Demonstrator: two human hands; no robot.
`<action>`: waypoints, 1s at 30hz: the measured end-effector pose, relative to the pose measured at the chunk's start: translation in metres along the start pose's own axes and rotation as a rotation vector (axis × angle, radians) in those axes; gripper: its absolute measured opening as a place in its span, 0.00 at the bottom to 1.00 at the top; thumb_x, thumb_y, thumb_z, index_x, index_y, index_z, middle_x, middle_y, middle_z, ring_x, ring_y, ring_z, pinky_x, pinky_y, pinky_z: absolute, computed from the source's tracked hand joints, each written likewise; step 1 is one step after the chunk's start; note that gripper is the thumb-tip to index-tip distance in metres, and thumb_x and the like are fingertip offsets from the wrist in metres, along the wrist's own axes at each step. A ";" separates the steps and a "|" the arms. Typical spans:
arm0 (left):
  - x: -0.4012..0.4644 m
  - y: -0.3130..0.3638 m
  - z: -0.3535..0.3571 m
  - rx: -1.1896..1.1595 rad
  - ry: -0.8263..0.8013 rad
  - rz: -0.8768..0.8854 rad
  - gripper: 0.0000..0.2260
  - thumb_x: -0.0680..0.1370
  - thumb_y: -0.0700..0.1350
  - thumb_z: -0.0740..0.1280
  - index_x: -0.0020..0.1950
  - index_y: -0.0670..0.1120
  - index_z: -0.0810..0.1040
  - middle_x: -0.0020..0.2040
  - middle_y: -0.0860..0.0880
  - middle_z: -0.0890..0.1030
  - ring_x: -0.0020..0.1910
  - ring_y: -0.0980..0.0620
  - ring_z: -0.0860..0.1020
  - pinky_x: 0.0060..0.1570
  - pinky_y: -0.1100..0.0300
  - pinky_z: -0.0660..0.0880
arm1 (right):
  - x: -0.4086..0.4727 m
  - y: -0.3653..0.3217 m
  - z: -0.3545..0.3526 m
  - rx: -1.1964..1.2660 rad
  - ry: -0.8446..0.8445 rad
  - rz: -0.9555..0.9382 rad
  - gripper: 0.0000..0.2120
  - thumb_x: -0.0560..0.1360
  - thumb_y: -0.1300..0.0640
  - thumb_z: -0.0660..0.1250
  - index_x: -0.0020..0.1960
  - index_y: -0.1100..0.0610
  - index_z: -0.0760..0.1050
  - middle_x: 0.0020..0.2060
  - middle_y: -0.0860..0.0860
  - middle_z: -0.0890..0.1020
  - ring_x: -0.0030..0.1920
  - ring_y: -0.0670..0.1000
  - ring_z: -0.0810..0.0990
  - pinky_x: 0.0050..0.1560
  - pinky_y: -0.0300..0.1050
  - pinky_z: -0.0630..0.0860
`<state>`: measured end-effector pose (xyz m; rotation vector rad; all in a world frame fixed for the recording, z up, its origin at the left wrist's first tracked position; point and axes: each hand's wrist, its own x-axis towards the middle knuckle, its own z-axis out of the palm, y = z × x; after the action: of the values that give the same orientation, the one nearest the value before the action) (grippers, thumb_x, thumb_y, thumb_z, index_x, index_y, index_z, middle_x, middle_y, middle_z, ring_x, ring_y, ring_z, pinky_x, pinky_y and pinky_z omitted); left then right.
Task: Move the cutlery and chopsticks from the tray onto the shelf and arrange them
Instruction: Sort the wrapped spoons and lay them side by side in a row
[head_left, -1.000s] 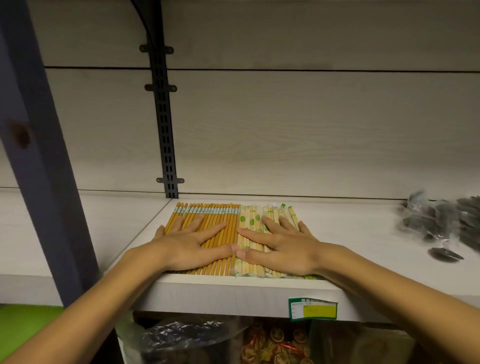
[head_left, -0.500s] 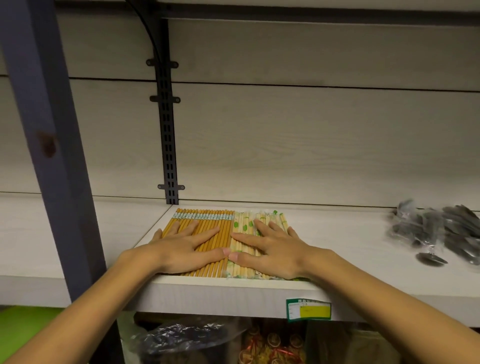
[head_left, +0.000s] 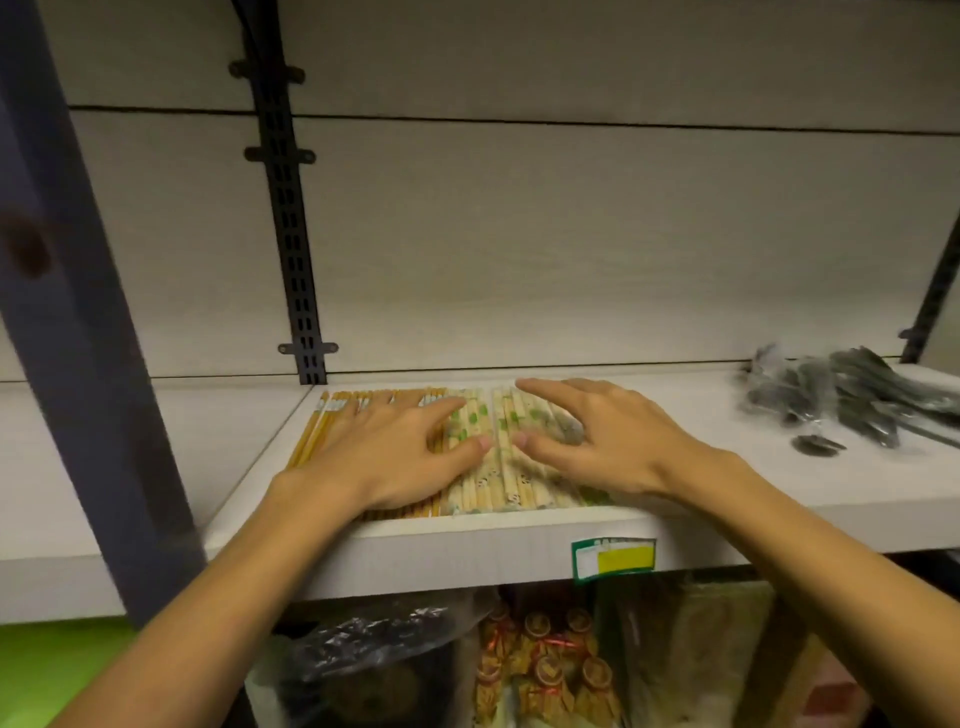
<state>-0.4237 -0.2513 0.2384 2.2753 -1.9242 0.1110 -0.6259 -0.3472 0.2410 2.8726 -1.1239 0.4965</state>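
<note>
Lying side by side along the front of the pale shelf (head_left: 779, 499), two flat rows of chopsticks are seen. The orange chopsticks (head_left: 317, 431) are on the left, and the pale chopsticks (head_left: 488, 483) with green print are just beside them on the right. The left hand (head_left: 395, 457) is laid flat over the orange row, its fingers (head_left: 441, 408) straight and spread, the tips reaching the pale row. The right hand (head_left: 608, 441) is held over the pale row with fingers (head_left: 545, 387) loosely arched; nothing is gripped, and contact cannot be told. Well apart to the right, bagged dark cutlery (head_left: 852, 400) is piled on the same shelf. A price label (head_left: 613, 557) is stuck on the shelf edge.
</note>
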 end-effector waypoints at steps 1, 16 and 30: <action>0.002 0.009 0.001 0.012 0.050 0.025 0.32 0.73 0.73 0.48 0.75 0.63 0.58 0.76 0.52 0.64 0.74 0.46 0.63 0.70 0.45 0.59 | -0.010 0.008 -0.002 0.002 0.022 0.044 0.35 0.71 0.27 0.50 0.75 0.39 0.57 0.70 0.50 0.71 0.67 0.54 0.71 0.63 0.53 0.68; 0.029 0.179 0.005 -0.041 0.282 0.241 0.25 0.77 0.67 0.53 0.71 0.59 0.66 0.70 0.55 0.71 0.67 0.50 0.70 0.62 0.53 0.68 | -0.172 0.198 -0.075 -0.362 0.448 0.380 0.25 0.75 0.38 0.60 0.64 0.52 0.75 0.50 0.55 0.83 0.49 0.59 0.80 0.46 0.51 0.77; 0.117 0.353 0.055 -0.086 0.020 0.193 0.18 0.79 0.60 0.56 0.69 0.58 0.67 0.67 0.53 0.73 0.63 0.49 0.72 0.57 0.55 0.70 | -0.160 0.380 -0.076 -0.049 0.068 0.182 0.22 0.75 0.39 0.61 0.67 0.45 0.72 0.62 0.50 0.74 0.61 0.54 0.73 0.60 0.52 0.72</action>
<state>-0.7543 -0.4306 0.2292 2.0240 -2.0910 0.0719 -1.0108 -0.5138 0.2283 2.7044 -1.3727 0.5590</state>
